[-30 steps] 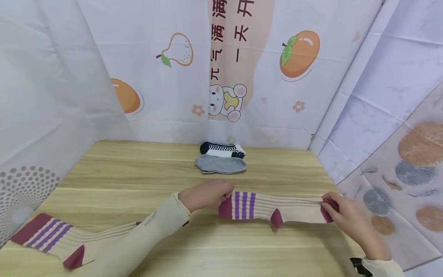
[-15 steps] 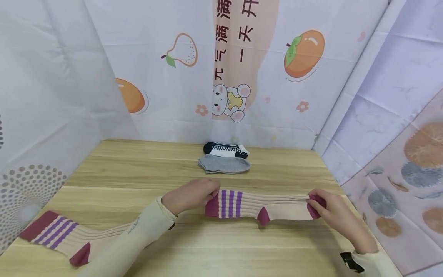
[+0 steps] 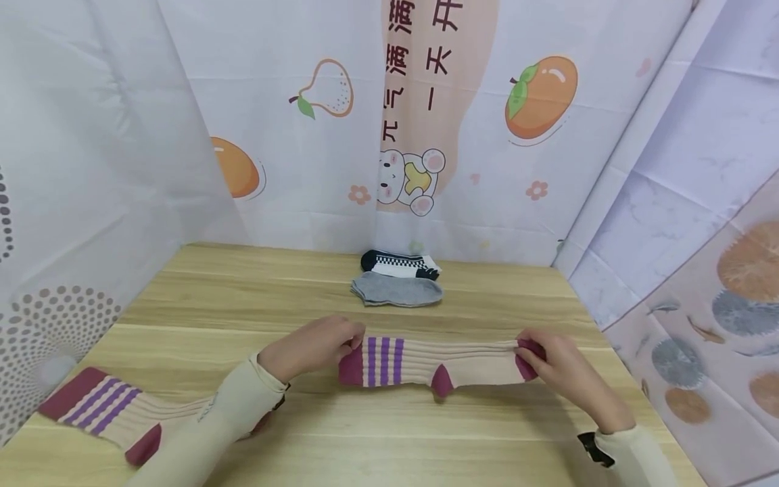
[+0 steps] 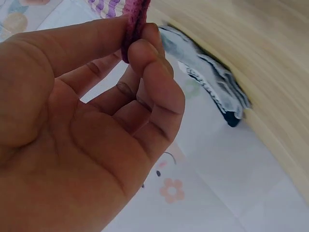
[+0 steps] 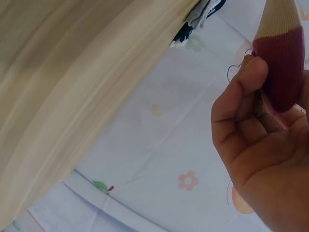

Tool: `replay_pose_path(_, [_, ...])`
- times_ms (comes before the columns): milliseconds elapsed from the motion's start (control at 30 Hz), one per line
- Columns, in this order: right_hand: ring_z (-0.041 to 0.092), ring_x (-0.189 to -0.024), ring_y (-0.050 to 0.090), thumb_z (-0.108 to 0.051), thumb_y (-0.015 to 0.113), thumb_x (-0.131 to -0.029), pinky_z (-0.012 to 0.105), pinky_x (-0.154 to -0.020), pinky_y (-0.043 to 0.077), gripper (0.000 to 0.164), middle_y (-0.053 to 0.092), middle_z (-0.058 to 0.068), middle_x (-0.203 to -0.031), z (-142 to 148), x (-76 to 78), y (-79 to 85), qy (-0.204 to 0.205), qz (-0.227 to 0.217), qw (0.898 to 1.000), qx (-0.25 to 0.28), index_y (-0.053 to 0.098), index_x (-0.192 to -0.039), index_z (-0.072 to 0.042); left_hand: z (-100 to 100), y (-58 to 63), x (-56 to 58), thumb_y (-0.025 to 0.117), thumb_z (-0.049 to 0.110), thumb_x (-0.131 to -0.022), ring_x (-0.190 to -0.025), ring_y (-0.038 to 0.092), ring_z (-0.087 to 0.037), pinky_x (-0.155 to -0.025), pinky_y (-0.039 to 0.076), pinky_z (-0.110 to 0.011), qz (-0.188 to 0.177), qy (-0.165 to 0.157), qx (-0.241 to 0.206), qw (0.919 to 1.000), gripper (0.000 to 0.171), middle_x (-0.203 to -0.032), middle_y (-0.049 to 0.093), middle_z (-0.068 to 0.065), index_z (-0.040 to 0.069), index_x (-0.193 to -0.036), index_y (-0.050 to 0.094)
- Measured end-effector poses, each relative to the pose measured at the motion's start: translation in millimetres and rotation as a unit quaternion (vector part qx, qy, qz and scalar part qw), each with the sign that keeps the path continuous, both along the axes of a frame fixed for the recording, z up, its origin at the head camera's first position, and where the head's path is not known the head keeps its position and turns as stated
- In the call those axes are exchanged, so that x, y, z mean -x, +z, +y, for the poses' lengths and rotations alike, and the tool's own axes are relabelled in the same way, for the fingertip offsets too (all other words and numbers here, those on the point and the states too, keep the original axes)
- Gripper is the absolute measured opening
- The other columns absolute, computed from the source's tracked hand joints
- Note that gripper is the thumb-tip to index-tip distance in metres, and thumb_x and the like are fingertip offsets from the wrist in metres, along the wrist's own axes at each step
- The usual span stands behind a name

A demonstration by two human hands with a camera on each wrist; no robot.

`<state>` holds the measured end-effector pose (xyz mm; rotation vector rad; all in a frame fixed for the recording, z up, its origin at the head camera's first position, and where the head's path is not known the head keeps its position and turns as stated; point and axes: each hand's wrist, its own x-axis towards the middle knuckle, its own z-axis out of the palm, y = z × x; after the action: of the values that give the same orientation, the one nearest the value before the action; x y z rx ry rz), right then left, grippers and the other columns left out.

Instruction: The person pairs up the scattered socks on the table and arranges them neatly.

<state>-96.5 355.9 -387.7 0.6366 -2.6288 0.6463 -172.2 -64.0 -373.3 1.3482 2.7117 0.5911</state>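
A cream ribbed sock [image 3: 420,358] with purple stripes and maroon cuff, heel and toe stretches between both hands over the table in the head view. My left hand [image 3: 316,346] pinches the maroon cuff; the left wrist view shows the cuff edge [image 4: 135,29] between thumb and fingers. At the other end my right hand [image 3: 562,372] pinches the toe, and the right wrist view shows that maroon toe [image 5: 282,67] between thumb and fingers. A matching sock [image 3: 103,409] lies flat at the left, its foot partly hidden by my left sleeve.
Folded grey socks [image 3: 398,289] lie near the back of the wooden table [image 3: 377,439]. Right behind them are black-and-white checked socks [image 3: 398,264]. Printed white curtains [image 3: 274,169] hang along the back and both sides.
Both hands have moved left in the head view, carrying the sock stretched between them. The head view has also shifted slightly. Both grips stay the same.
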Motion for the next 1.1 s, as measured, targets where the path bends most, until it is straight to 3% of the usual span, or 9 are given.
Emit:
replay_pose_path(300, [-0.002, -0.058, 0.047, -0.003, 0.071, -0.090, 0.021, -0.051, 0.044, 0.014, 0.054, -0.013, -0.068, -22, 15.5, 2.4, 0.004, -0.051, 0.998, -0.025, 0.063, -0.084, -0.013, -25, -3.4, 4.7, 0.067, -0.003, -0.090, -0.065, 0.045, -0.008, -0.059, 0.042, -0.023, -0.008, 0.023, 0.009, 0.9997, 0.022, -0.069, 0.048, 0.007, 0.012, -0.079, 0.056])
replay_pose_path(433, [-0.002, -0.057, 0.047, -0.002, 0.070, -0.091, 0.021, -0.051, 0.044, 0.018, 0.054, -0.014, -0.067, -32, 23.4, 3.1, 0.010, -0.069, 0.997, -0.041, 0.061, -0.083, -0.015, -34, -1.5, 6.4, 0.066, -0.004, -0.090, -0.064, 0.045, -0.008, -0.058, 0.042, -0.023, -0.014, 0.030, 0.010, 0.9994, 0.021, -0.069, 0.049, 0.006, 0.011, -0.080, 0.056])
replay_pose_path(700, [0.000, -0.061, 0.049, -0.005, 0.072, -0.090, 0.022, -0.055, 0.046, 0.010, 0.057, -0.013, -0.070, -43, 37.4, 1.5, 0.009, -0.076, 0.995, -0.067, 0.065, -0.089, -0.012, -39, 1.1, 17.9, 0.064, -0.006, -0.090, -0.064, 0.046, -0.008, -0.057, 0.042, -0.024, -0.032, 0.050, 0.016, 0.9981, 0.019, -0.069, 0.050, 0.005, 0.010, -0.081, 0.058])
replay_pose_path(900, [0.003, -0.062, 0.051, -0.007, 0.073, -0.089, 0.024, -0.056, 0.046, 0.009, 0.060, -0.009, -0.073, -51, 46.1, -4.9, -0.012, -0.084, 0.991, -0.102, 0.066, -0.091, -0.011, -33, -7.4, 24.5, 0.063, -0.003, -0.092, -0.063, 0.046, -0.009, -0.056, 0.042, -0.023, -0.014, 0.063, 0.032, 0.9974, 0.018, -0.068, 0.049, 0.006, 0.011, -0.081, 0.059])
replay_pose_path(1100, [0.005, -0.064, 0.052, -0.005, 0.075, -0.086, 0.026, -0.057, 0.046, 0.011, 0.061, -0.007, -0.074, -59, 53.1, -5.9, -0.009, -0.084, 0.989, -0.120, 0.066, -0.090, -0.011, -28, -15.9, 25.5, 0.063, -0.003, -0.091, -0.065, 0.045, -0.011, -0.057, 0.042, -0.025, 0.031, 0.066, 0.028, 0.9970, 0.018, -0.069, 0.048, 0.005, 0.010, -0.080, 0.058])
